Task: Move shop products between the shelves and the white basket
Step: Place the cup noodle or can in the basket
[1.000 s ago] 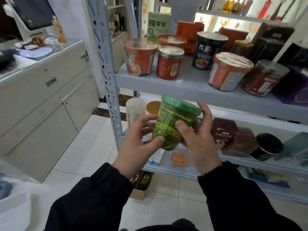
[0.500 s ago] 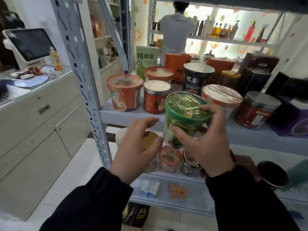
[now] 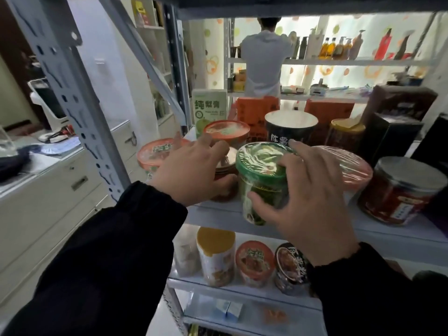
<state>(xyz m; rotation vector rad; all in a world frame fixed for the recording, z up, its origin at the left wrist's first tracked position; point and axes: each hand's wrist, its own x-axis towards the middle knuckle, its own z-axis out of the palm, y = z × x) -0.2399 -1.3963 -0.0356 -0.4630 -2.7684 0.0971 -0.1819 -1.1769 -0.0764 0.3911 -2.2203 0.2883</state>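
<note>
My right hand grips a green-lidded jar of greens, thumb on its side and fingers over the lid. The jar is slightly tilted at the front edge of the grey middle shelf; whether it rests on the shelf I cannot tell. My left hand lies beside it with straight fingers over the metal lid of a red jar, thumb against that jar's side. The white basket is out of view.
The same shelf holds an orange noodle cup, a black cup, a wrapped red bowl and a red jar. More cups stand one shelf below. The shelf post rises on the left; a person stands behind.
My right hand has carried the green jar up and forward to the middle shelf. My left hand has let go of it and moved onto the red jar.
</note>
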